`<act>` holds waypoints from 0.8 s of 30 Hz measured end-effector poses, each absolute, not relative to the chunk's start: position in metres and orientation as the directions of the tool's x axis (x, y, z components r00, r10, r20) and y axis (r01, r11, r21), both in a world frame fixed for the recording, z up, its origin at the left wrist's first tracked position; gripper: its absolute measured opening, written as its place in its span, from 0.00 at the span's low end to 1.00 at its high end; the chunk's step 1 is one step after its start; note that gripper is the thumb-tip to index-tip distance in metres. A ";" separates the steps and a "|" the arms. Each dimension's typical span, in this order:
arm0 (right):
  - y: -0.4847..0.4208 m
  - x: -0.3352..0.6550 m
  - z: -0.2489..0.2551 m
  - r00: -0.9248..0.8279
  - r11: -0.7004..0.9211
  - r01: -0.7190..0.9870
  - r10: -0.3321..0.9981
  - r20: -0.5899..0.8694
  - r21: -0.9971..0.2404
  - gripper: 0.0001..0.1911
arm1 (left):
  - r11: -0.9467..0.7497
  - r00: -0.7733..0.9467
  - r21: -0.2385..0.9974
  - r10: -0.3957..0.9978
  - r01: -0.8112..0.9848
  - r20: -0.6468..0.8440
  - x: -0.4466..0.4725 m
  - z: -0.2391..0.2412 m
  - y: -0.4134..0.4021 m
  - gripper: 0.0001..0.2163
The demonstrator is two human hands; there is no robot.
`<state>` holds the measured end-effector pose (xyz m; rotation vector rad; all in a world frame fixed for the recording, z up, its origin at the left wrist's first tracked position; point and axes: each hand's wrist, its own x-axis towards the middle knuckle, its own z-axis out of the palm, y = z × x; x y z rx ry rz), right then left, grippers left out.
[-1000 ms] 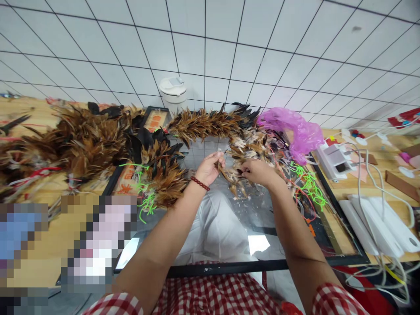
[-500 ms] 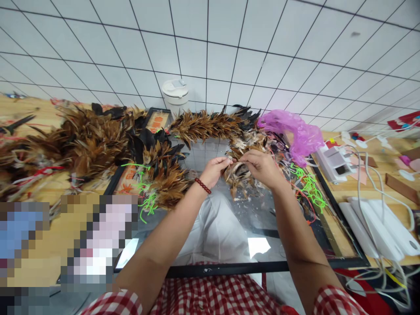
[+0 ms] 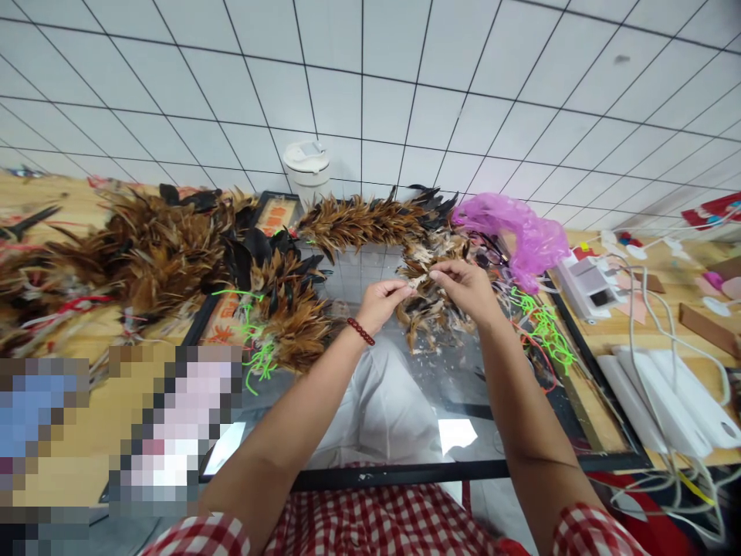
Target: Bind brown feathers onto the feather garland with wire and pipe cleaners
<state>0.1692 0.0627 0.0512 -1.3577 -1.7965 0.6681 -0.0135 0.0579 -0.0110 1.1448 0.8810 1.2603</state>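
My left hand (image 3: 382, 303), with a dark red bead bracelet (image 3: 360, 331) at the wrist, pinches a small feather (image 3: 414, 286) by its pale end. Just to its right, my right hand (image 3: 463, 284) has thumb and forefinger pinched together close to the same feather; whether it holds a piece of its own I cannot make out. Under and behind both hands lies a loose pile of brown and white feathers (image 3: 431, 313) on the glass tabletop (image 3: 399, 401). A brown feather bundle (image 3: 298, 328) rests left of my left hand.
A long row of brown feathers (image 3: 364, 220) lies along the back. Farther left sits a big feather heap (image 3: 174, 247). Right of the pile are a pink plastic bag (image 3: 521, 232), green strings (image 3: 544, 332) and a white power strip (image 3: 590, 286). A white bin (image 3: 306, 166) stands by the tiled wall.
My right hand has drawn slightly up and away from my left, widening the gap between the fingertips. A pale feather bit now shows at my left fingertips. The camera view has shifted slightly.
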 end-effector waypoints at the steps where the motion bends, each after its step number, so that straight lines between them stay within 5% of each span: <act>1: 0.062 0.166 0.050 -0.137 0.267 0.503 0.964 0.229 -0.822 0.14 | -0.070 0.136 0.968 0.985 -0.242 0.105 -0.013 -0.011 0.058 0.08; 7: 0.061 0.162 0.049 -0.175 0.253 0.406 0.965 0.197 -0.878 0.14 | 0.029 0.118 0.938 0.993 -0.346 0.012 -0.011 -0.010 0.057 0.10; 13: 0.056 0.164 0.060 -0.476 0.383 0.384 0.862 0.176 -0.840 0.09 | 0.216 0.162 0.840 0.975 -0.498 -0.155 -0.010 -0.005 0.058 0.16; 19: 0.057 0.145 0.047 -0.308 0.523 0.587 0.851 0.426 -0.618 0.07 | 0.272 0.232 0.833 0.956 -0.482 -0.178 -0.011 -0.004 0.057 0.19; 24: 0.056 0.140 0.043 -0.292 0.558 0.603 0.820 0.493 -0.570 0.07 | 0.266 0.244 0.842 0.956 -0.470 -0.166 -0.013 -0.004 0.057 0.19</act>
